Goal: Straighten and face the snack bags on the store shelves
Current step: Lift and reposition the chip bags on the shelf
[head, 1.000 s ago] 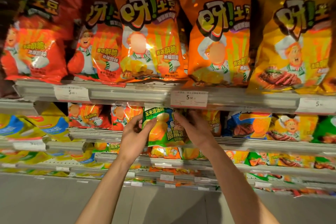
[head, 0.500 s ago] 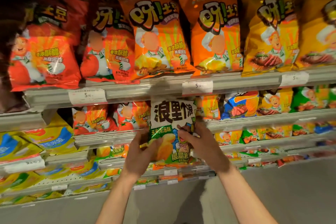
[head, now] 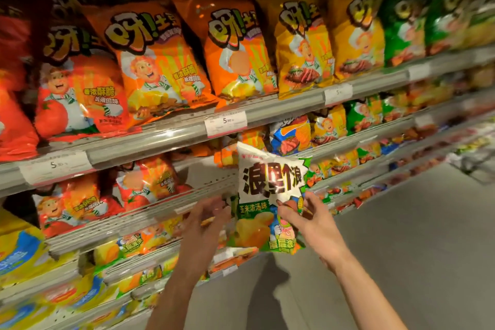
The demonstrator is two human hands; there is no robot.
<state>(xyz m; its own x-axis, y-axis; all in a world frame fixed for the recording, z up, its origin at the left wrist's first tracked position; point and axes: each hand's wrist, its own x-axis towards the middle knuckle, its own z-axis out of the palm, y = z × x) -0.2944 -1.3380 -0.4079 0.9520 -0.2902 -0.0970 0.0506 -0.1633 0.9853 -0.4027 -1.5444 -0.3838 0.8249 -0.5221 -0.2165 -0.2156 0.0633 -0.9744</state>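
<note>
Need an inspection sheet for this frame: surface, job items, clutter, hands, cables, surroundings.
Surface: tiered metal shelves with price tags on the front rails.
Job's things: green-and-white snack bag held off the shelf, upright, front facing the camera; orange bags and yellow bags on the top tier, leaning slightly.
Clutter: nothing seen.
Hands: right hand pinches the held bag's right side; left hand beside its left edge, fingers relaxed, contact unclear.
Cables: nothing seen.
Surroundings: grey floor; far right of the aisle is blurred.
</note>
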